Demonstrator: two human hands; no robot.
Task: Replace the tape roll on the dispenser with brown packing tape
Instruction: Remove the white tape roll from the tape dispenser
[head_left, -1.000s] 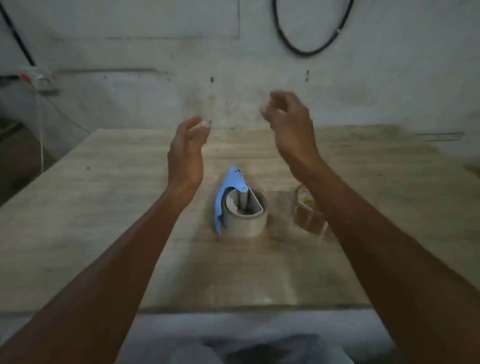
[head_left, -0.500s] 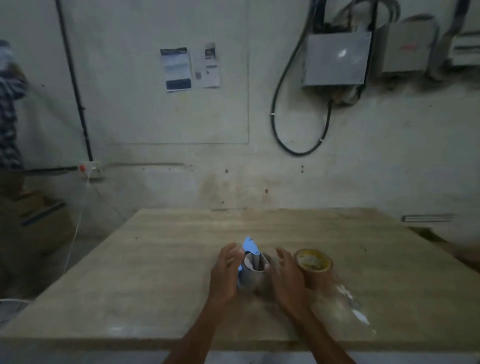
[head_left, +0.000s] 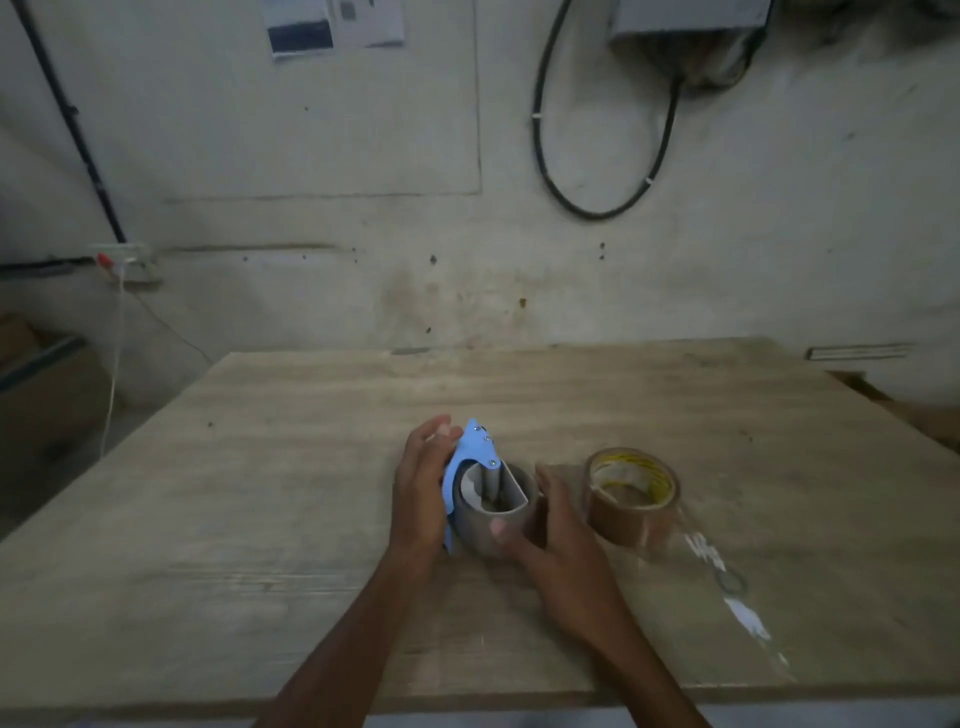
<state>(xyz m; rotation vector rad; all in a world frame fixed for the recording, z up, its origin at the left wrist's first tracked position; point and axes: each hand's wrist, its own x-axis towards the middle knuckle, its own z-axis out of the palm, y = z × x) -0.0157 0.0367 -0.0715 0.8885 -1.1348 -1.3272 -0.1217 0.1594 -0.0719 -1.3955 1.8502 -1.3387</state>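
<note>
Left hand (head_left: 423, 488) braces the blue dispenser (head_left: 470, 457) while the right hand (head_left: 558, 535) cups the spent grey core (head_left: 493, 519) — likely to pull it free; brown packing tape roll (head_left: 631, 496) stands just beside on the wooden table (head_left: 260, 519) — within reach

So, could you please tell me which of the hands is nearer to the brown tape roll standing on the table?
Right. The right hand sits just left of the brown tape roll, a narrow gap apart, while the left hand is farther off, beyond the blue dispenser.
</note>
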